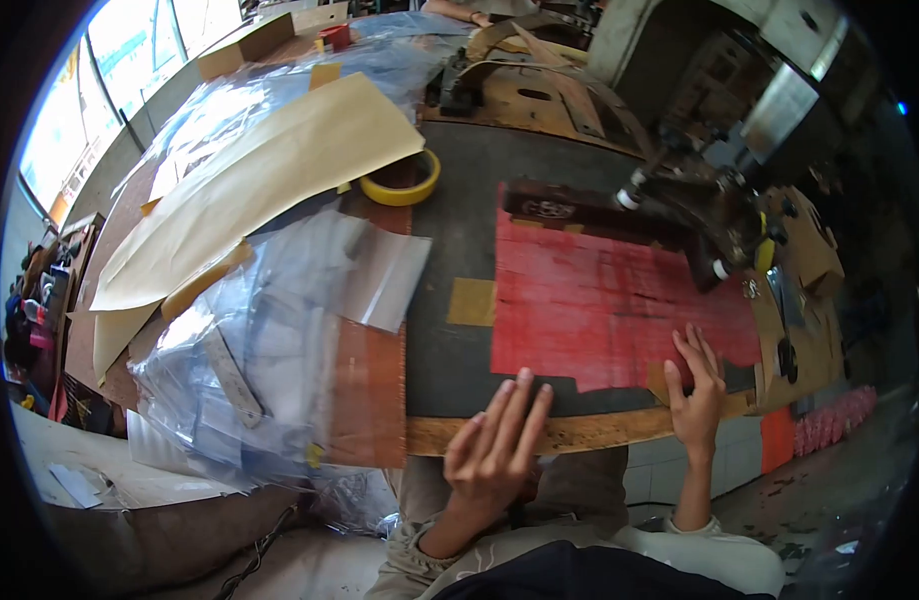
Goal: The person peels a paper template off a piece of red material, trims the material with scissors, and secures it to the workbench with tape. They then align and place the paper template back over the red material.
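Note:
A red sheet with dark streaks lies flat on the dark work surface. My right hand is at its lower right edge, fingers stretched out over the red and holding nothing. Near the sheet's lower left corner, at the wooden table edge, is my left hand, its fingers extended and slightly apart. Whether its fingertips touch the sheet I cannot tell. A dark metal bar rests along the sheet's far edge. Beside the sheet's left edge is a tan tape patch.
A machine arm stands over the right rear. Scissors lie on cardboard at right. To the left are clear plastic bags, a long cream paper sheet and a yellow tape roll. Another person's hand shows at the far end.

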The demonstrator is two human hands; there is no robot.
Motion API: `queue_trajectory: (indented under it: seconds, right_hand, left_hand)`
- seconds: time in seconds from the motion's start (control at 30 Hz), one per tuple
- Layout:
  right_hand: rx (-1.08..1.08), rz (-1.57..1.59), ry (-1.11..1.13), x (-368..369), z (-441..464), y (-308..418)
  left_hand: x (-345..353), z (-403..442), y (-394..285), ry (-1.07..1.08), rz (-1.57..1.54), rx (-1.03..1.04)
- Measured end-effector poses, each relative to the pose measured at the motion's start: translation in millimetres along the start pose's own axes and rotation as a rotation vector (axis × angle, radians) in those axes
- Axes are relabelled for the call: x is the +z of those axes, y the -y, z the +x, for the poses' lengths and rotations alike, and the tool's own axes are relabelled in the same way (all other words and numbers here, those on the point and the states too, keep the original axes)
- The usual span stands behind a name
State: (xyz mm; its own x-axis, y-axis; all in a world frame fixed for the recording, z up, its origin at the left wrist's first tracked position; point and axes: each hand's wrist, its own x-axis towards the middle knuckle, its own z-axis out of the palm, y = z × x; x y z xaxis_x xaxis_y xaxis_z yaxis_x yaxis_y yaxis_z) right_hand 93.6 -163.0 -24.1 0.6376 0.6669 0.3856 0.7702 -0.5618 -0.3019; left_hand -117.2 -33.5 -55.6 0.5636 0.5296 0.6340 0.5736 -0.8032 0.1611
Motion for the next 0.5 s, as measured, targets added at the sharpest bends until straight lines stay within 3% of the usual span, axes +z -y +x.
queue_trajectory:
  seconds: [0.5]
  right_hand:
    - [-0.1,-0.002,-0.122,6.4,-7.6,-23.4]
  left_hand:
    - [-1.5,0.0,-22.1,0.0,0.008,-0.02]
